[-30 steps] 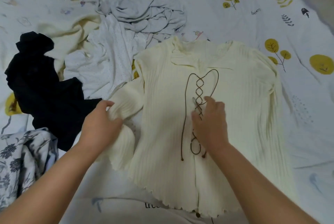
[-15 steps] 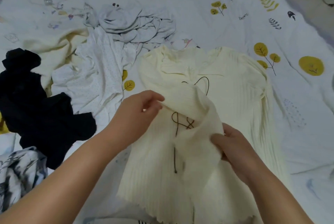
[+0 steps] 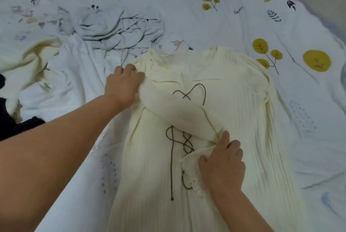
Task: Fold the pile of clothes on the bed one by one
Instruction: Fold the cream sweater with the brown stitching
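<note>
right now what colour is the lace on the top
Dark brown lace, against the cream ribbed top; seen in the head view.

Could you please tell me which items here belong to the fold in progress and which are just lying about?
In use:
- cream ribbed knit top with brown lacing
- left hand at its shoulder
- right hand holding its folded-over sleeve

Lying about:
- crumpled pale grey garment
- white dotted garment
- black garment
</note>
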`<state>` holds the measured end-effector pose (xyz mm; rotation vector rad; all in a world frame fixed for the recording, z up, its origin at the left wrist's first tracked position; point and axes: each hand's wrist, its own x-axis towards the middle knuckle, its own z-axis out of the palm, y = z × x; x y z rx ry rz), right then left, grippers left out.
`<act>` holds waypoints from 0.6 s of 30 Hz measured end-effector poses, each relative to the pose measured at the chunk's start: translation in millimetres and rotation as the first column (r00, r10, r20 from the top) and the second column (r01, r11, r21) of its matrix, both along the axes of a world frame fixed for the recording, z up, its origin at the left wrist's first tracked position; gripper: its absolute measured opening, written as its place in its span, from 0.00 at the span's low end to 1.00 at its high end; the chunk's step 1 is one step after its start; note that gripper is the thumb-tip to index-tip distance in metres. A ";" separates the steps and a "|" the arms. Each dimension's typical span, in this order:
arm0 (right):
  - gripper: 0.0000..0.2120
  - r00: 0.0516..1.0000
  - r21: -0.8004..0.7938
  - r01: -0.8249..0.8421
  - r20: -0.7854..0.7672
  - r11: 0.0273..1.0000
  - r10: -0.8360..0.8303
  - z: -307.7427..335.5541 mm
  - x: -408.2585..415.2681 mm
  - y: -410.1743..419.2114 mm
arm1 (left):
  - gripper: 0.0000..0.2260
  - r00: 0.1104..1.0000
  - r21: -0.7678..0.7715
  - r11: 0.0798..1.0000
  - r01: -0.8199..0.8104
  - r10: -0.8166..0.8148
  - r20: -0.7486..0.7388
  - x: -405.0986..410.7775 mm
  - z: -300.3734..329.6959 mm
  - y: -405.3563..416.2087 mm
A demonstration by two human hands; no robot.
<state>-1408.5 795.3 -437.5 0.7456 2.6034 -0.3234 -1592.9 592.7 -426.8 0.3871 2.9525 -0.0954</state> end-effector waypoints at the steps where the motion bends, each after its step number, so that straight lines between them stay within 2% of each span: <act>1: 0.39 1.000 -0.045 0.007 -0.019 0.999 -0.008 -2.4 -1.3 1.0 | 0.20 0.998 -0.053 0.997 0.049 -0.047 0.036 -7.9 -2.0 -0.7; 3: 0.39 0.998 -0.162 0.021 -0.055 0.987 -0.030 -2.7 -2.9 7.7 | 0.15 0.991 -0.057 0.994 0.098 -0.092 0.102 -21.9 -2.1 -2.0; 5: 0.37 0.992 -0.342 0.058 -0.082 0.938 -0.091 3.7 -2.0 24.1 | 0.13 0.980 0.028 0.998 0.050 -0.055 0.192 -37.7 7.9 -7.0; 8: 0.29 0.948 -0.664 0.227 -0.018 0.712 -0.318 23.6 4.4 57.1 | 0.14 0.901 0.119 0.988 -0.094 0.034 0.433 -64.4 36.0 -19.7; 9: 0.28 0.932 -0.724 0.270 0.031 0.635 -0.360 28.1 7.1 66.0 | 0.14 0.871 0.100 0.989 -0.106 0.044 0.489 -72.0 44.1 -24.2; 10: 0.27 0.925 -0.735 0.302 0.072 0.607 -0.373 28.8 9.8 72.8 | 0.12 0.846 0.071 0.991 -0.112 0.058 0.529 -79.0 50.1 -27.6; 11: 0.25 0.924 -0.703 0.324 0.092 0.634 -0.370 26.8 12.6 77.7 | 0.10 0.824 0.040 0.992 -0.116 0.074 0.561 -84.1 54.1 -28.2; 12: 0.22 0.934 -0.621 0.318 0.074 0.717 -0.351 23.6 14.2 80.0 | 0.09 0.805 0.007 0.994 -0.113 0.088 0.587 -87.8 55.8 -26.5; 14: 0.16 0.946 -0.423 0.289 -0.011 0.859 -0.324 19.5 16.1 79.8 | 0.14 0.794 -0.094 0.995 -0.041 0.089 0.602 -91.1 51.8 -18.4; 16: 0.21 0.962 -0.382 0.236 -0.036 0.894 -0.269 23.6 12.5 70.8 | 0.18 0.823 -0.179 0.982 0.054 0.058 0.566 -88.8 40.0 -7.8; 18: 0.29 0.995 -0.306 0.104 0.027 0.946 -0.101 24.6 8.6 58.6 | 0.18 0.851 -0.191 0.976 0.101 0.014 0.526 -84.1 24.7 0.4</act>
